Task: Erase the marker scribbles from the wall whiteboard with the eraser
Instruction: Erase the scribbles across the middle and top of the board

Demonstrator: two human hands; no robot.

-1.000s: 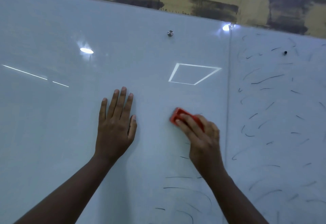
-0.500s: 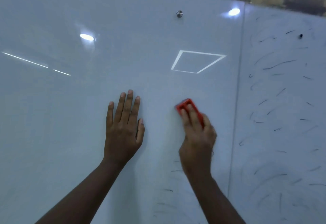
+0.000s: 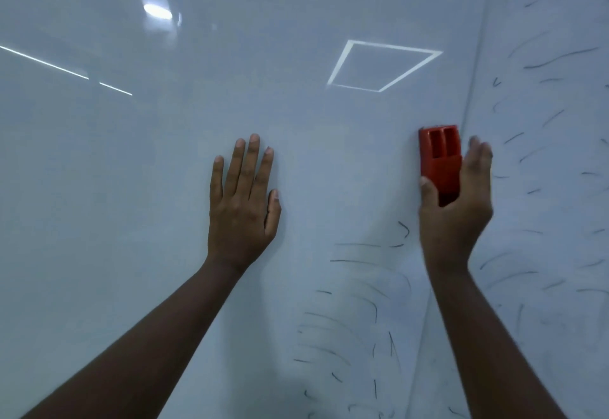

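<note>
The glossy white wall whiteboard (image 3: 131,187) fills the view. My right hand (image 3: 458,217) grips a red eraser (image 3: 440,158), held upright and pressed to the board just left of the vertical panel seam (image 3: 468,115). My left hand (image 3: 244,201) lies flat on the board with fingers spread, holding nothing. Dark marker scribbles (image 3: 359,319) remain below and between my hands, and more short strokes (image 3: 553,59) cover the right panel.
Ceiling lights reflect in the board as a bright square outline (image 3: 382,65), a round spot (image 3: 158,11) and thin lines at the left. The left part of the board bears no marks.
My right hand has swung the eraser rightward to the panel seam and turned it upright. The view has tilted downward and drawn closer to the board. My left hand stays flat.
</note>
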